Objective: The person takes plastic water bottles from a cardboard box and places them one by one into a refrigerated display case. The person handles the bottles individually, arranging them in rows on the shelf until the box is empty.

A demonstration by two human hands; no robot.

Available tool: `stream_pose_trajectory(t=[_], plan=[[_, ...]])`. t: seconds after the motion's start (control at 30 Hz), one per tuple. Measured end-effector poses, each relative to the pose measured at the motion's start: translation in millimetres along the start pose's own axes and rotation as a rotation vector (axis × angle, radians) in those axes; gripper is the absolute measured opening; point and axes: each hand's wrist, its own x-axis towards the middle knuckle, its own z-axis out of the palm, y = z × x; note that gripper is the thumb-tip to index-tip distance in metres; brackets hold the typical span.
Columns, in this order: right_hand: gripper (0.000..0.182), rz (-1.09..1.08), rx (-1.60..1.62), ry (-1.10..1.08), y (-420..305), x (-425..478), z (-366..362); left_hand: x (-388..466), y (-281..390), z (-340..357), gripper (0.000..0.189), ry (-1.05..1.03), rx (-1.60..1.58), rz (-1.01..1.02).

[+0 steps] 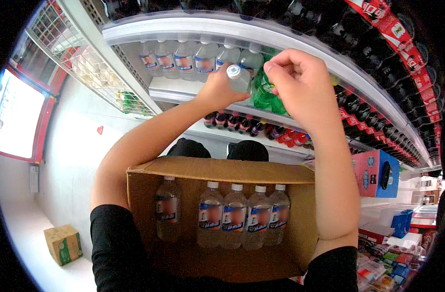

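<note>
My left hand [219, 88] is closed around a clear plastic bottle [239, 78] with a white cap, tilted with its cap towards me, at the front of a white shelf. Behind it stands a row of similar clear bottles [185, 62] with blue labels. My right hand [294, 78] is raised in front of green plastic bottles [265, 95], its fingers curled; no object shows in them. Below my forearms sits an open cardboard box [222, 168] with several more clear, white-capped bottles [234, 215] upright inside.
Dark soda bottles [328, 27] fill the shelf above, and small dark and red bottles [240, 123] the one below. A wire rack [91, 62] stands left, a taped carton [63, 244] on the floor, and a pink and blue box [377, 173] at right.
</note>
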Motion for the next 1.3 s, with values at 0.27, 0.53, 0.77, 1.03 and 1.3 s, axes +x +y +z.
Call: stream_pose_trajectory(t=[0.27,0.53,0.77,1.03,1.3], plan=[[0.021,0.047,-0.007,-0.061,6.3,2.1,-2.8,13.7,1.0,13.1,0.086,-0.002,0.456,0.08],[0.021,0.008,-0.011,-0.084,2.1,-3.8,-2.8,6.5,2.6,9.2,0.095,-0.071,0.525,0.074],[0.018,-0.107,0.085,-0.183,-8.7,-15.8,8.9,5.2,-18.5,-53.9,0.072,-0.252,0.181,0.216],[0.016,-0.725,0.137,-0.724,-69.0,-80.9,34.1,-136.9,106.1,-191.2,0.061,-0.919,-0.12,0.475],[0.032,-0.702,-0.4,-0.92,-47.6,-165.6,95.7,-210.6,122.3,-166.2,0.025,-0.543,0.567,0.1]])
